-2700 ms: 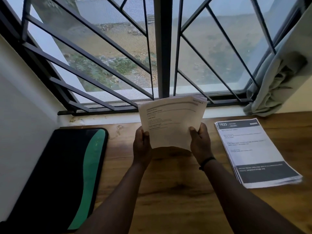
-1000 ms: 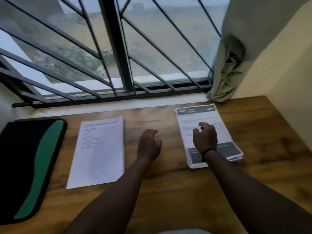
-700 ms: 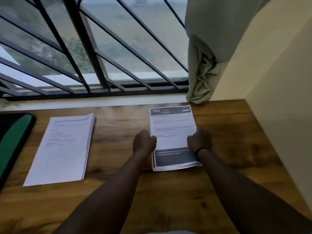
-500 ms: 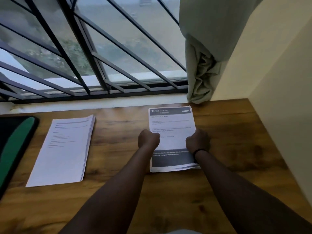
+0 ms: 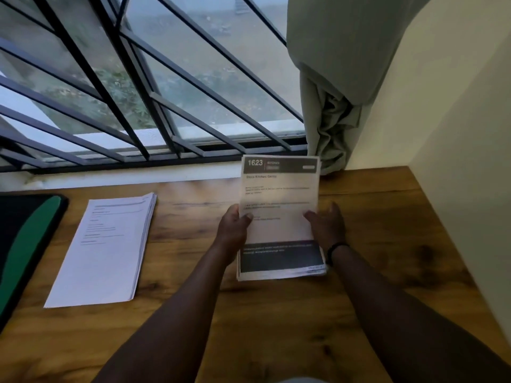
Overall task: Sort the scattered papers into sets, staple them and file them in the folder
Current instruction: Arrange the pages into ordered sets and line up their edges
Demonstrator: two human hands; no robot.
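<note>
Nearest the camera, two bare forearms extend forward over the wooden desk (image 5: pixel 276 327). The left hand (image 5: pixel 233 230) grips the left edge of a printed paper stack (image 5: pixel 279 217), with the thumb (image 5: pixel 247 217) laid on the top sheet and the fingers curled behind. The right hand (image 5: pixel 327 229) holds the right edge of the same stack, thumb on the front face; a black wristband (image 5: pixel 333 251) sits on its wrist. The stack is tilted up, its top edge raised toward the window and its lower edge at or just above the desk surface; contact there cannot be confirmed. The top sheet carries a dark header bar marked "1623" and a dark footer band.

To the left, well apart from the held stack, a second stack of white printed sheets (image 5: pixel 107 250) lies flat on the desk. Further left, at the frame edge, lies a black and green folder (image 5: pixel 25 244).

Beyond the desk runs a white sill (image 5: pixel 124 176), then a window with dark metal bars (image 5: pixel 138 106). A grey-green curtain (image 5: pixel 331 92) hangs bunched at the right, beside a cream wall (image 5: pixel 456 134).
</note>
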